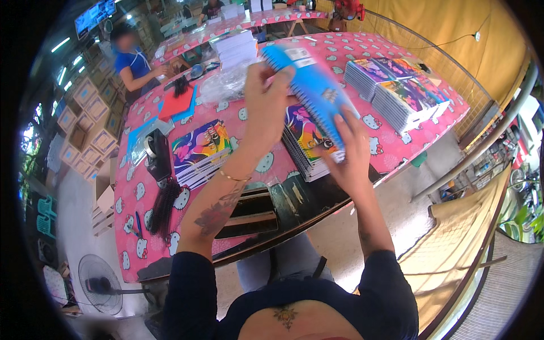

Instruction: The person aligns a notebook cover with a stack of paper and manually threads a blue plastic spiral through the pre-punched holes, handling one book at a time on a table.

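A spiral-bound notebook with a blue cover (317, 85) is raised and tilted between my two hands. My left hand (269, 93) is closed at its upper end by the coil, thumb and fingers pinching the edge. Wrapped around the lower end is my right hand (348, 150), fingers over the cover. Just below lies a stack of coil-bound notebooks with colourful covers (309, 136), partly hidden by the raised one. To the left of my left forearm sits another pile of colourful notebooks (201, 150), with white page edges showing.
Black tape dispenser (157, 154) and a bundle of black binding coils (165, 207) lie at the left. Stacked notebooks (396, 93) stand at the right. Farther back are clear plastic wrap (224, 85), white paper stacks (237, 48), and a person in blue (133, 65).
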### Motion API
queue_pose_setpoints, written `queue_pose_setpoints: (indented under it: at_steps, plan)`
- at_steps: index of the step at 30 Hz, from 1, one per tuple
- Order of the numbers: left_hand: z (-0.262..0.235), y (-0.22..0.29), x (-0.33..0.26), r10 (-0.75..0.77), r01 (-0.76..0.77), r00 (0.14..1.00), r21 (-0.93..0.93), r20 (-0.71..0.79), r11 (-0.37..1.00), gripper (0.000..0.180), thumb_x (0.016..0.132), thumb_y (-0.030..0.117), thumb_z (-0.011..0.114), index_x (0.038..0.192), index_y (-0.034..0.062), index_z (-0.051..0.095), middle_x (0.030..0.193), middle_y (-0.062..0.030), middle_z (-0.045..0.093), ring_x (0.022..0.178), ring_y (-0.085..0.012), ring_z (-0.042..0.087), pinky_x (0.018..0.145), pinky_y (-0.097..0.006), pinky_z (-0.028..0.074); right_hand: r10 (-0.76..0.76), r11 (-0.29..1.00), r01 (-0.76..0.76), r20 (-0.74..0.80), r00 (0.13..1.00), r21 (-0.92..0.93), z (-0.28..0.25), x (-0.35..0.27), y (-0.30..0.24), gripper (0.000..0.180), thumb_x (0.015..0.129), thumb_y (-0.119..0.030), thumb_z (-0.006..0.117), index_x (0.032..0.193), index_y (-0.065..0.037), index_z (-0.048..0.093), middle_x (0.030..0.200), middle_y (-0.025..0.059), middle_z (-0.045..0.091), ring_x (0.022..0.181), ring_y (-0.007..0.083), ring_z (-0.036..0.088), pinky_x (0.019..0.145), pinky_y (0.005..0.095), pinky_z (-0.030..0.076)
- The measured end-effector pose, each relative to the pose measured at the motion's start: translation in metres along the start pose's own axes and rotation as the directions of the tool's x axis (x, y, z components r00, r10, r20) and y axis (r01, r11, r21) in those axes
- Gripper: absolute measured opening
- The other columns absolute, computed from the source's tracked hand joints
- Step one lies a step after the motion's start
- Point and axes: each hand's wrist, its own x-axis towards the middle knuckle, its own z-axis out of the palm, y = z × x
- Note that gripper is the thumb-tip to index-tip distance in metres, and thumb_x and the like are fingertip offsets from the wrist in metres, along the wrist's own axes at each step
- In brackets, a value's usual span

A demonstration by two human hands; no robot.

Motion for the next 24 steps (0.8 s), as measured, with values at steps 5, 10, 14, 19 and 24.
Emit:
queue_pose_setpoints:
  at_steps: [5,10,14,19,24]
  plan:
    - [-0.006,-0.055,0.057,0.508,-0.704,0.710,0.530,0.489,0.474,0.058,0.092,0.048,0.068,0.140,0.0161,0.059,0.132,-0.0177,0.053,0.127,-0.0344,0.048,0.105,-0.055,0.037,0.645,0.449,-0.405,0.025,0.763,0.797,0.012,0.004,0.023,0.032,0.095,-0.002,0.069,0.126,0.002,0.061,0.108,0.0070,0.069,0.093,0.0133,0.065,0.084,0.0275,0.053]
    - [-0.024,-0.110,0.068,-0.069,-0.538,0.821,0.808,0.567,0.242,0.067,0.088,0.065,0.063,0.141,0.0229,0.060,0.147,-0.0235,0.045,0.140,-0.0392,0.040,0.113,-0.061,0.027,0.813,0.536,-0.502,-0.255,0.523,0.679,0.015,-0.023,0.046,0.055,0.101,-0.019,0.063,0.148,0.000,0.042,0.143,0.0184,0.053,0.132,0.0226,0.050,0.109,0.0384,0.040]
    - [-0.047,-0.169,0.058,0.036,-0.493,0.870,0.863,0.492,0.111,0.070,0.088,0.069,0.059,0.140,0.0212,0.061,0.150,-0.0260,0.043,0.145,-0.0426,0.034,0.115,-0.068,0.017,0.349,0.935,-0.344,0.046,0.936,-0.092,0.029,-0.045,0.026,0.059,0.098,-0.025,0.062,0.148,-0.002,0.043,0.152,0.0202,0.045,0.143,0.0316,0.042,0.117,0.0496,0.029]
    - [-0.106,-0.086,0.063,0.269,-0.530,0.848,0.734,0.456,0.425,0.047,0.092,0.043,0.068,0.128,0.0123,0.066,0.127,-0.0232,0.062,0.118,-0.0396,0.060,0.102,-0.050,0.046,0.235,0.941,-0.132,0.319,0.918,-0.311,0.072,-0.067,0.006,0.044,0.095,-0.023,0.061,0.135,-0.005,0.061,0.139,0.0117,0.061,0.138,0.0287,0.049,0.117,0.0561,0.027]
    - [-0.265,-0.021,-0.021,-0.150,-0.399,0.910,0.914,0.386,-0.071,0.035,0.088,0.022,0.073,0.116,0.0032,0.067,0.110,-0.0159,0.069,0.099,-0.0344,0.067,0.085,-0.042,0.054,0.207,0.940,-0.113,0.272,0.940,-0.323,0.072,-0.065,-0.003,0.041,0.093,-0.018,0.063,0.132,-0.007,0.064,0.138,0.0112,0.062,0.136,0.0292,0.051,0.118,0.0548,0.026]
